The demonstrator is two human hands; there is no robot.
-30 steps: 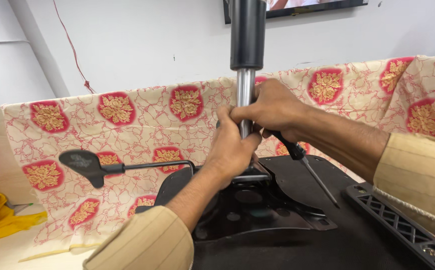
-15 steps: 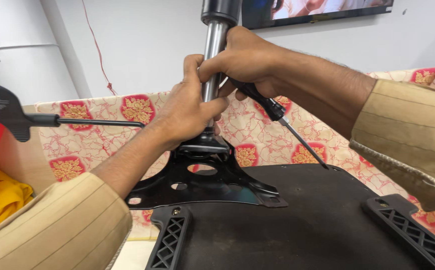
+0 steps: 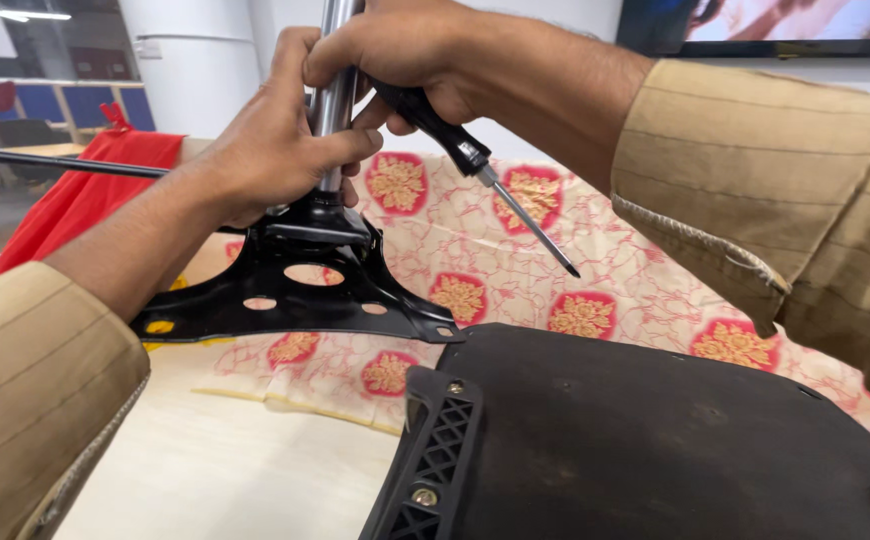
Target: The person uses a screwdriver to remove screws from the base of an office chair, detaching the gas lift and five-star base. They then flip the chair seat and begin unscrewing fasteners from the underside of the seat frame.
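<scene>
My left hand (image 3: 275, 140) is wrapped around a shiny metal gas-lift shaft (image 3: 335, 100) just above the black steel chair mechanism plate (image 3: 295, 300). My right hand (image 3: 405, 45) grips the same shaft higher up, with a black-handled screwdriver (image 3: 495, 190) pinned under its fingers; the blade points down and right. The plate hangs in the air, lifted off to the left of the upturned black chair seat (image 3: 655, 440). A thin black lever rod (image 3: 55, 163) sticks out from the mechanism to the left.
A cream cloth with red and gold flower patches (image 3: 555, 280) covers the light wooden table (image 3: 215, 470). A black lattice bracket (image 3: 435, 460) with screws is on the seat's edge. Red fabric (image 3: 85, 190) lies at far left, a white column (image 3: 195, 60) behind, a wall screen (image 3: 785, 25) top right.
Both hands have carried the shaft and mechanism plate up and to the left, off the seat. The plate now hangs beside the seat over the cloth, and my view has swung left.
</scene>
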